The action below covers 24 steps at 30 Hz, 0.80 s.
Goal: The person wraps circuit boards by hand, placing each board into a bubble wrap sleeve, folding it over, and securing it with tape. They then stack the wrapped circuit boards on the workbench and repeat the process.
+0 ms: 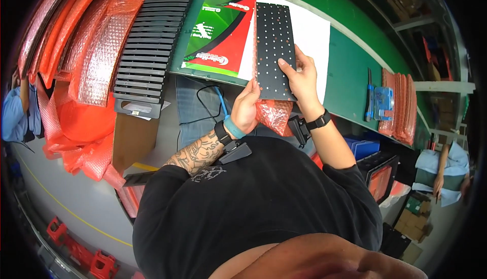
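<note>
Between my hands is a flat black panel (274, 50) with rows of small white dots, lying over the green worktable. My right hand (304, 78) grips its right edge, thumb on the dotted face and fingers underneath. My left hand (245, 107) pinches at the near left corner, where the pink bubble wrap bag (275, 117) shows beneath the panel. The bag's near end hangs toward my body, and a strip of it shows along the panel's left edge. A white sheet (310, 35) lies under the panel. Beside it is a green and red printed sheet (220, 30).
A black slotted rack (149, 40) stands left, beside piled pink bubble wrap bags (104, 40) and a cardboard box (134, 137). On the right are a blue-handled tool (370, 96), a blue case (384, 104) and stacked wrapped panels (403, 106). Other people work at both sides.
</note>
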Each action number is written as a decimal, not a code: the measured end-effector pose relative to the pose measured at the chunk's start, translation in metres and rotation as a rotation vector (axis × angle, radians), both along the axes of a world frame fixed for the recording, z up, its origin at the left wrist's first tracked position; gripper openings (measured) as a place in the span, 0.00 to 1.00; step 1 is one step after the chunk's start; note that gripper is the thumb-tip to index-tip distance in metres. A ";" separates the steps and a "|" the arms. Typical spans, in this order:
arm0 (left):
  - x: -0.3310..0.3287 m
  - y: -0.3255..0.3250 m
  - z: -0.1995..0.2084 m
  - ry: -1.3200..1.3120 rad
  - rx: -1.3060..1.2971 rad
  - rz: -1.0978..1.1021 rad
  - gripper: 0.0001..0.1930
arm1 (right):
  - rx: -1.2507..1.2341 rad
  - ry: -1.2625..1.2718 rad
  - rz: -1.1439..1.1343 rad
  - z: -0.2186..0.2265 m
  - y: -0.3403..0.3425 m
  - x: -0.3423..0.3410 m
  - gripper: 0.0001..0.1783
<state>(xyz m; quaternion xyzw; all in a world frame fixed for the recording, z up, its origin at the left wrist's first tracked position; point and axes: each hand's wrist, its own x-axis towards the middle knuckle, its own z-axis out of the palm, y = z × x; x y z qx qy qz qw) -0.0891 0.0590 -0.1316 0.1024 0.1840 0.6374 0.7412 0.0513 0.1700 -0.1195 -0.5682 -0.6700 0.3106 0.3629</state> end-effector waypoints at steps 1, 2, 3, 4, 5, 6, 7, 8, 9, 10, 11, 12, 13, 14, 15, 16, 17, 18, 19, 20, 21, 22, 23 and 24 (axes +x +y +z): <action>-0.001 0.002 0.002 -0.010 0.023 -0.005 0.24 | -0.007 0.003 -0.013 -0.001 0.001 0.000 0.36; -0.002 0.002 0.003 -0.020 0.041 -0.012 0.24 | -0.011 -0.017 -0.006 0.002 0.000 -0.001 0.36; -0.002 0.002 0.002 -0.028 0.059 -0.020 0.25 | -0.015 -0.034 -0.001 0.006 0.001 -0.002 0.36; -0.002 0.001 0.001 -0.022 0.047 -0.037 0.25 | -0.020 -0.051 0.004 0.007 -0.001 -0.002 0.37; -0.002 0.002 0.000 -0.044 0.029 -0.048 0.24 | -0.026 -0.045 -0.011 0.008 -0.002 -0.002 0.37; -0.001 0.003 -0.001 -0.064 0.010 -0.059 0.23 | 0.008 -0.064 -0.006 0.008 -0.004 -0.003 0.37; -0.001 0.002 -0.001 -0.085 -0.009 -0.070 0.23 | 0.043 -0.083 0.000 0.007 -0.006 -0.003 0.37; 0.000 0.003 0.000 -0.077 -0.012 -0.084 0.23 | 0.082 -0.102 0.005 0.007 -0.006 -0.003 0.37; 0.001 0.003 0.001 -0.002 -0.008 -0.074 0.22 | 0.079 -0.094 -0.009 0.006 -0.006 -0.003 0.37; 0.003 0.003 0.001 0.073 -0.004 -0.063 0.22 | 0.102 -0.111 -0.005 0.004 -0.007 -0.003 0.37; 0.003 0.003 0.002 0.150 0.003 -0.051 0.21 | 0.126 -0.125 0.001 0.003 -0.008 -0.004 0.37; 0.004 0.003 0.001 0.161 0.002 -0.061 0.21 | 0.150 -0.140 0.008 0.004 -0.008 -0.005 0.38; 0.003 0.002 -0.003 0.182 0.010 -0.064 0.22 | 0.146 -0.129 0.000 0.007 -0.006 -0.004 0.38; 0.001 0.001 -0.007 0.206 0.020 -0.065 0.23 | 0.127 -0.225 0.067 0.017 0.000 -0.003 0.38; -0.003 0.001 -0.009 0.233 0.032 -0.064 0.25 | 0.111 -0.317 0.136 0.029 0.009 -0.004 0.38; -0.007 -0.001 -0.010 0.252 0.032 -0.064 0.25 | 0.095 -0.408 0.208 0.037 0.019 -0.005 0.38; -0.006 0.000 -0.009 0.272 0.036 -0.075 0.25 | 0.171 -0.463 0.228 0.040 0.045 0.001 0.37; -0.005 0.000 -0.007 0.294 0.039 -0.084 0.26 | 0.246 -0.516 0.250 0.038 0.082 0.004 0.36; -0.003 -0.001 -0.007 0.311 0.044 -0.101 0.26 | 0.388 -0.457 0.343 0.030 0.122 0.003 0.28; -0.001 -0.003 -0.008 0.324 0.051 -0.118 0.26 | 0.532 -0.396 0.436 0.022 0.158 0.001 0.21; 0.001 -0.006 -0.011 0.347 0.061 -0.114 0.26 | 0.381 -0.381 0.494 0.020 0.185 -0.003 0.24; 0.001 -0.008 -0.013 0.374 0.073 -0.107 0.26 | 0.233 -0.361 0.554 0.023 0.201 -0.009 0.27; -0.002 -0.008 -0.014 0.403 0.083 -0.096 0.26 | 0.244 -0.340 0.548 0.034 0.208 -0.020 0.27; -0.003 -0.006 -0.012 0.422 0.086 -0.106 0.26 | 0.115 -0.387 0.653 0.055 0.214 -0.027 0.21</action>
